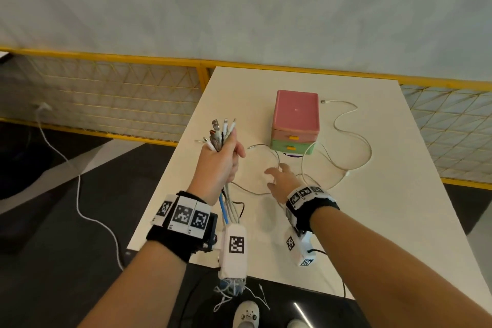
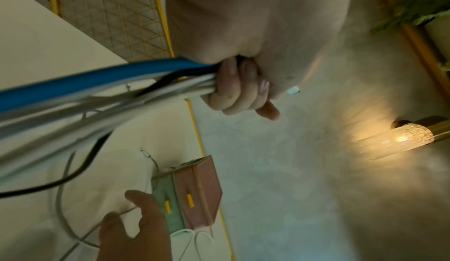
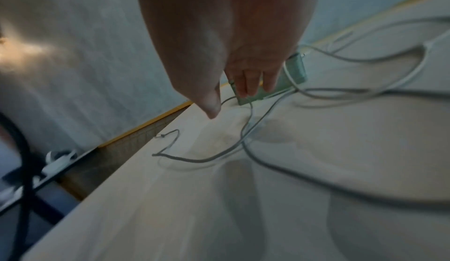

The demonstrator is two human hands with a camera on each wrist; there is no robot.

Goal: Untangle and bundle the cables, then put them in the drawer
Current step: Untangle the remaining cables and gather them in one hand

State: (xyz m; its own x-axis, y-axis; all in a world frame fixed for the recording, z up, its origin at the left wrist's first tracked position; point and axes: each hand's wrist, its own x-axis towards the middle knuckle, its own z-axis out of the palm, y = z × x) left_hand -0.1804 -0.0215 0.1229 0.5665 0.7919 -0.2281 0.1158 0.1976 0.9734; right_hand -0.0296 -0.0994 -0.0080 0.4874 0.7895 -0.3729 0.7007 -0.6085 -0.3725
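Observation:
My left hand is raised above the table's left side and grips a bundle of cables, plugs sticking up past the fist. The blue, white and black strands trail back past the wrist and hang off the front edge. My right hand hovers with straight fingers just over a thin grey cable lying loose on the table. A white cable loops beside the small drawer unit, which has a pink top, a pink drawer and a green drawer, both shut.
The white table ends at a yellow mesh railing on the far and left sides. A white cord runs over the dark floor at left. A wall lamp glows in the left wrist view.

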